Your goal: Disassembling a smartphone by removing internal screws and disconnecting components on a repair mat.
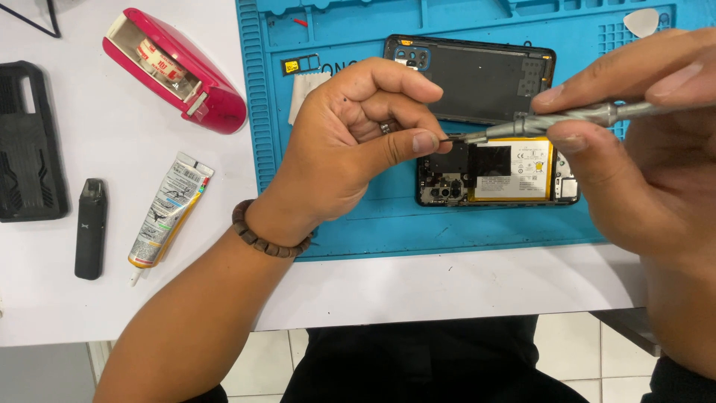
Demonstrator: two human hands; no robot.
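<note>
Mid-frame, your right hand (641,149) has its grip clamped on the screwdriver (552,121); your left hand (350,142) pinches its tip over the phone (514,179).

A white table (462,287) fills most of the view, its smooth top evenly lit with only soft shadows, and its front edge runs across the lower part of the picture. A blue silicone work mat (350,224) with moulded compartments along its far edge lies on the right half of the table. Below the table edge, a floor of pale square tiles (261,366) with thin grey joints shows.
</note>
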